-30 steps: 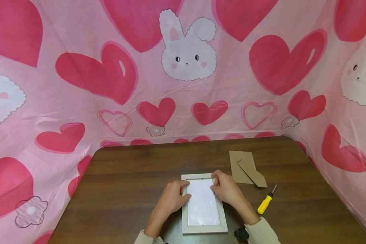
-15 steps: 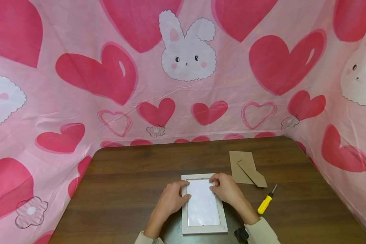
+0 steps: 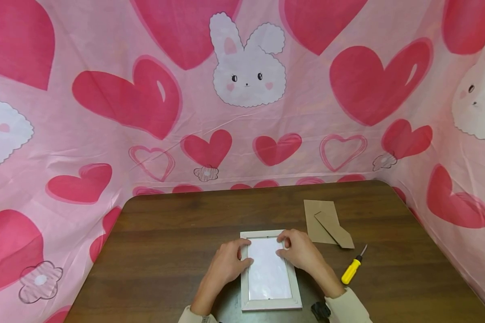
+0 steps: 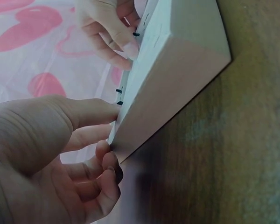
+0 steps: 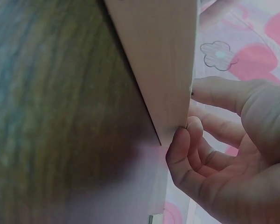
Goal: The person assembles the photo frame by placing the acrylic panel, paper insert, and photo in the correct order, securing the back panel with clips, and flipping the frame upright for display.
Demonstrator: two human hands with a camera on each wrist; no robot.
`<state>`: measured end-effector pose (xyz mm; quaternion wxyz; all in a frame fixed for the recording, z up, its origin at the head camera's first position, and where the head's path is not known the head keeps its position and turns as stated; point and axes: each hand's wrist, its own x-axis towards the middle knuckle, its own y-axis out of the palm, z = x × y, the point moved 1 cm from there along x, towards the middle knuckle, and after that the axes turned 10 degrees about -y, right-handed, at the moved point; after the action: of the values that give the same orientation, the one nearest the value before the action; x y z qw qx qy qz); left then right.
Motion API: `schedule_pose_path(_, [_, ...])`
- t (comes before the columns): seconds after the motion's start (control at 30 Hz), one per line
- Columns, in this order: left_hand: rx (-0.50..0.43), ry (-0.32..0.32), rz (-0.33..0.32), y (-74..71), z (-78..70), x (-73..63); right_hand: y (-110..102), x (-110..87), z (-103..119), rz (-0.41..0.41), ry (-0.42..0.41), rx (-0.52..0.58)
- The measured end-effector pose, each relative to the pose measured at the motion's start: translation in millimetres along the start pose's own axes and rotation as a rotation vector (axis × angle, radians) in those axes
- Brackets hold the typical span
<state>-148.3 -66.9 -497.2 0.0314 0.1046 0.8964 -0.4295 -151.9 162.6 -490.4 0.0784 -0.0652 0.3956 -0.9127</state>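
A white picture frame (image 3: pixel 271 304) lies on the table with its back up and a white sheet (image 3: pixel 268 269) filling its opening. Small dark tabs stand along the inner edge in the left wrist view. My left hand (image 3: pixel 227 262) rests on the frame's left side, thumb and index fingertips at the sheet's edge. Its other fingers bend loosely beside the outer wall in the left wrist view. At the upper right corner, my right hand (image 3: pixel 301 251) touches the frame and the sheet's edge with index finger and thumb; its lower fingers curl by the frame's side.
Right of the frame lies a brown backing board (image 3: pixel 317 229) with a stand leg (image 3: pixel 334 229) on it. A yellow-handled screwdriver (image 3: pixel 352 269) is nearer, beside the right forearm. A small black object (image 3: pixel 320 310) sits by the right sleeve. Pink heart-printed cloth (image 3: pixel 153 112) surrounds the wooden table (image 3: pixel 165 251).
My right hand's fingertips have shifted slightly left and toward me at the frame's upper right corner, and the thumb reaches further over the sheet. My left hand and the frame stay put.
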Motion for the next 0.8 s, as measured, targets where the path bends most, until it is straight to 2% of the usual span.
schedule_pose_path(0.47, [0.005, -0.008, 0.005, -1.4, -0.6, 0.8, 2.0, -1.7, -2.7, 0.018, -0.011, 0.000])
schedule_pose_path(0.8, [-0.003, -0.004, -0.016, -5.7, -5.2, 2.4, -6.1, -1.4, -4.7, 0.031, -0.057, 0.084])
